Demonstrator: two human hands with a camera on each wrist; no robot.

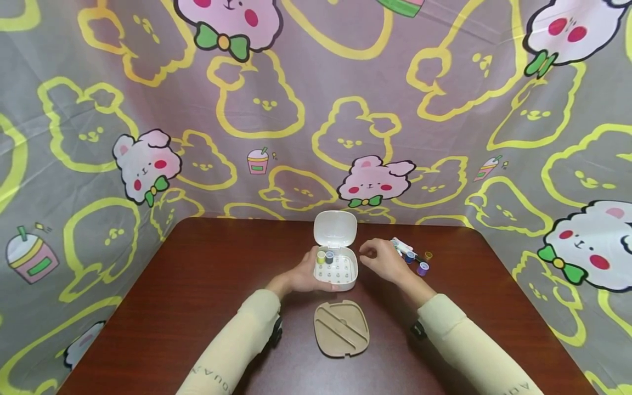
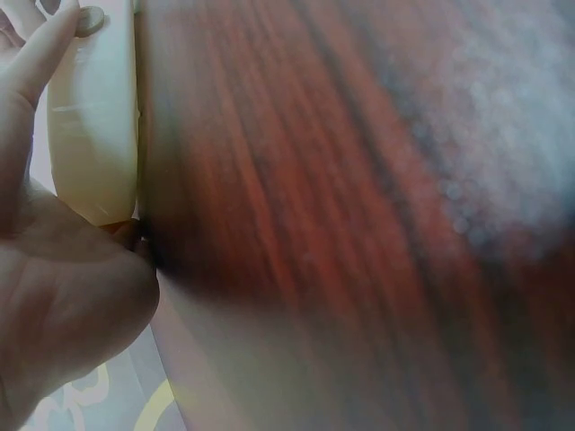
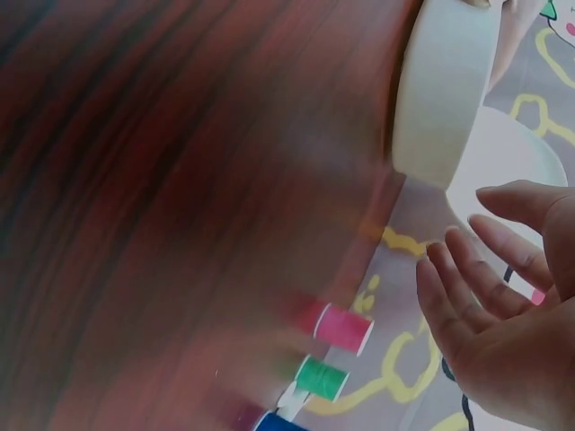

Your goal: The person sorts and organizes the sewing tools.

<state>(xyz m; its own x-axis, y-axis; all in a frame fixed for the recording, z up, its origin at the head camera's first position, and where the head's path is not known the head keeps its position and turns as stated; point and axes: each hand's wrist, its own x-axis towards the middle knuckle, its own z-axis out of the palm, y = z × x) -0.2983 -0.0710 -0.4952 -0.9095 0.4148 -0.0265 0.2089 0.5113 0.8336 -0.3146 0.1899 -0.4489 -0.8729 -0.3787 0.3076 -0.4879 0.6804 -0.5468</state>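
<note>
A white sewing box (image 1: 349,285) stands on the table with its rounded lid (image 1: 335,228) raised. My left hand (image 1: 303,275) grips it from the left side, thumb along the front wall. Rows of small pegs cover the floor inside. A yellow-green thread spool (image 1: 321,258) and a grey-blue thread spool (image 1: 329,258) stand side by side at the back left of the box. Just right of the box, my right hand (image 1: 384,260) is raised over the table. In the right wrist view its fingers (image 3: 490,283) are loosely bent with nothing between them.
A tan tray (image 1: 336,334) with slanted ridges lies in front of the box. Beyond the right hand lie a blue spool (image 1: 410,257), a purple spool (image 1: 423,269) and a small yellowish ring-like item (image 1: 428,255). Pink (image 3: 343,329) and green (image 3: 322,378) spools show in the right wrist view.
</note>
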